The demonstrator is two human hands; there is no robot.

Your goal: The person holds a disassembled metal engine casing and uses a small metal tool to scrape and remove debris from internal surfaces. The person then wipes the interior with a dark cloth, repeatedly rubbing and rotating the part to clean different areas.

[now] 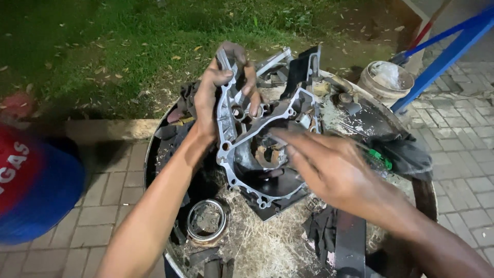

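Note:
A silver metal engine casing half [247, 131] stands tilted on a round, dirty work surface [154, 154]. My left hand [216, 92] grips the casing's upper left edge, fingers curled over the top. My right hand [324, 164] reaches in from the right with fingers stretched flat, its tips at the casing's open middle; it holds nothing that I can see. Inside the casing a round bore with brownish parts [270, 154] shows.
A metal ring part [206, 221] lies at the surface's near left. Dark rags [401, 152], a green-handled tool [380, 157] and small parts lie on the right. A bucket [386, 80] and blue bar [447, 46] stand behind; grass and paving surround. A red-and-blue object [31, 185] is at left.

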